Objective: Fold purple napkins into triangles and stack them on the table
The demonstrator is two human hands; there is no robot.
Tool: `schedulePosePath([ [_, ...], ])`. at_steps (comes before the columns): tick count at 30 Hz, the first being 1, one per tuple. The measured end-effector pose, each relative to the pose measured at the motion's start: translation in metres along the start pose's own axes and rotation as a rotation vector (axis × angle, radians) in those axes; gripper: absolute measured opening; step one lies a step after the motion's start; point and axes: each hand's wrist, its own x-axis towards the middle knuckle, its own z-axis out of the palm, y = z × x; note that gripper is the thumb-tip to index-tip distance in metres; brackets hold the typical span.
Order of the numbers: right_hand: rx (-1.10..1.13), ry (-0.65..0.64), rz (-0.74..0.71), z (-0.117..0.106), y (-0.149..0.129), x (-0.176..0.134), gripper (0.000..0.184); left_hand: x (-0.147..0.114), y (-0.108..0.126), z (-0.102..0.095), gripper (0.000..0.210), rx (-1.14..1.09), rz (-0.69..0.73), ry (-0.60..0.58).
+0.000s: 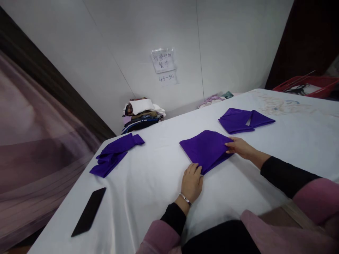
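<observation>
A purple cloth napkin [206, 148], folded into a roughly diamond shape, lies on the white-covered table in front of me. My right hand [239, 147] pinches its right corner, with the thumb beneath and the fingers on top. At the near corner, my left hand [192, 181] has its fingers closed over the edge; the thumb is partly hidden. Layers of the fold part slightly along the near right side. Behind and to the right sits another folded purple napkin [234, 120], pointed at its right end. A third, loosely bunched purple napkin [113, 153] rests on the left.
White cloth [156, 197] covers the table. A flat black object [89, 211] lies near the left edge. Stacked fabrics [143, 114] stand against the wall, with more cloth [212, 101] farther right. A red basket [317, 86] is at the back right; a sheer curtain [34, 141] hangs left.
</observation>
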Motion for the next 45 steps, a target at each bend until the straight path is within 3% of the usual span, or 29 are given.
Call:
schedulePosePath([
  [3, -0.161, 0.083, 0.103, -0.015, 0.013, 0.003, 0.039, 0.0, -0.001, 0.002, 0.039, 0.005, -0.013, -0.015],
  [7, -0.4, 0.114, 0.044, -0.025, 0.022, 0.006, 0.053, 0.002, -0.001, 0.003, 0.038, 0.035, -0.025, -0.021],
  [11, -0.618, 0.134, 0.035, -0.027, 0.019, 0.003, 0.046, 0.007, 0.006, 0.003, 0.04, 0.081, -0.004, -0.024],
  [15, -0.682, 0.143, 0.0, -0.029, 0.018, 0.001, 0.037, 0.016, 0.012, 0.005, 0.025, 0.099, 0.007, -0.016],
  [19, -0.707, 0.154, -0.007, -0.032, 0.02, 0.001, 0.023, 0.021, 0.011, 0.008, 0.006, 0.114, -0.079, -0.029],
  [23, -0.875, 0.11, 0.006, -0.035, 0.019, 0.003, 0.011, 0.019, 0.008, 0.008, 0.007, 0.143, -0.145, -0.055],
  [27, -1.156, 0.113, -0.087, -0.035, 0.018, 0.005, 0.008, 0.018, 0.008, 0.008, 0.006, 0.177, -0.154, -0.067],
  [34, -1.417, 0.118, -0.203, -0.035, 0.018, -0.006, 0.017, 0.015, 0.01, 0.006, 0.006, 0.201, -0.15, -0.078],
  [37, -1.578, 0.134, -0.385, -0.026, 0.017, -0.014, 0.024, 0.012, 0.012, 0.004, 0.008, 0.18, -0.15, -0.07],
  [39, -1.555, 0.073, -0.607, -0.011, 0.019, -0.019, 0.028, 0.01, 0.013, 0.004, 0.01, 0.159, -0.147, -0.06],
  [41, -1.432, -0.075, -0.818, 0.009, 0.026, -0.024, 0.032, 0.008, 0.015, 0.004, 0.011, 0.136, -0.148, -0.049],
  [43, -1.327, -0.267, -0.932, 0.032, 0.037, -0.031, 0.04, 0.008, 0.014, 0.002, 0.014, 0.099, -0.163, -0.036],
  [45, -1.299, -0.447, -0.958, 0.052, 0.051, -0.038, 0.05, 0.011, 0.009, -0.002, 0.018, 0.056, -0.191, -0.015],
])
